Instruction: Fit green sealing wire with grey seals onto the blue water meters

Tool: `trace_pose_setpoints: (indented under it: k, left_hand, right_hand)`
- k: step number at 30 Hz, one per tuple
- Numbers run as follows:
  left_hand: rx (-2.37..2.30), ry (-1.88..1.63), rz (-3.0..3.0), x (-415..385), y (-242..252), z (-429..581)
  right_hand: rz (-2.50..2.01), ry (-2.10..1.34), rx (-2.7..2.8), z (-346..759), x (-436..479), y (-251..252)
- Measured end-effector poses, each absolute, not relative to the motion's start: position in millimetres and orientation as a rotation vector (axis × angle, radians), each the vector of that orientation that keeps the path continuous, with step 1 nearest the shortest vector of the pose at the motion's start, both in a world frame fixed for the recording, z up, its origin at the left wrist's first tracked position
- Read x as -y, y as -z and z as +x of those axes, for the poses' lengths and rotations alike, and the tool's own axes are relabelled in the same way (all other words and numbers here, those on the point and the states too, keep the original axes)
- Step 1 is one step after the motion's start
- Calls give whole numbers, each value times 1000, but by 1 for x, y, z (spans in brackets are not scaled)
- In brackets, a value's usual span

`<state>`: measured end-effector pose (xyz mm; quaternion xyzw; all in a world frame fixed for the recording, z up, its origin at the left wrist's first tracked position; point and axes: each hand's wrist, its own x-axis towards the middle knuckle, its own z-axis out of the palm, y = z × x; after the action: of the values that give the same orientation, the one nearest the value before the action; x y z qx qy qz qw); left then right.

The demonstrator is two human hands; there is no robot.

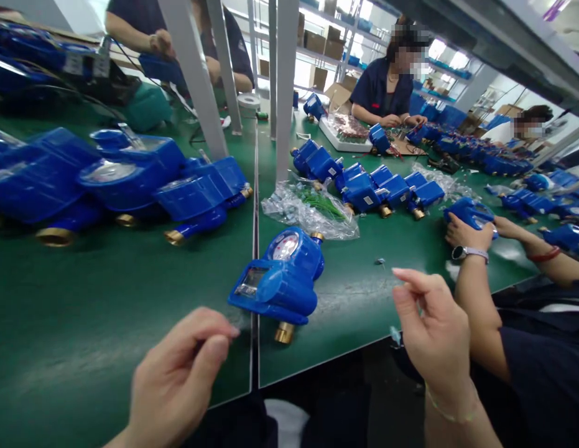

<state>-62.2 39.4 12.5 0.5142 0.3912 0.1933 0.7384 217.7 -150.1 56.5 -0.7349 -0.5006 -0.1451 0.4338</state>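
Note:
A blue water meter (282, 280) with brass ends and a round dial lies on the green table (107, 323) straight ahead of me, touched by neither hand. My left hand (181, 379) hovers at the near edge, left of the meter, with thumb and forefinger pinched together; whether anything sits between them is too small to see. My right hand (433, 330) is raised to the right of the meter, fingers curled and pressed together, and nothing shows in it.
Several blue meters (130, 180) lie at the left and more (382, 186) beyond a clear plastic bag of green parts (312, 208). A co-worker's hands (466, 233) hold a meter at my right. Other people work across the table. Grey frame posts (287, 87) rise mid-table.

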Motion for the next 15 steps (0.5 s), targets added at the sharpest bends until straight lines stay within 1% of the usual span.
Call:
trace_pose_setpoints:
  k: [3, 6, 10, 15]
  left_hand:
    - [-766, -275, 1103, 3, -1, -35]
    - [-645, -165, 1061, 33, 4, -5]
    - [-559, -167, 855, 45, 4, 13]
    - [-549, -178, 705, 48, 3, 14]
  right_hand:
    - [-1811, 296, 1501, 191, 155, -64]
    - [-1843, 418, 1604, 171, 153, -70]
    - [-1869, 622, 1702, 153, 148, -82]
    - [-1919, 684, 1861, 145, 142, -85]
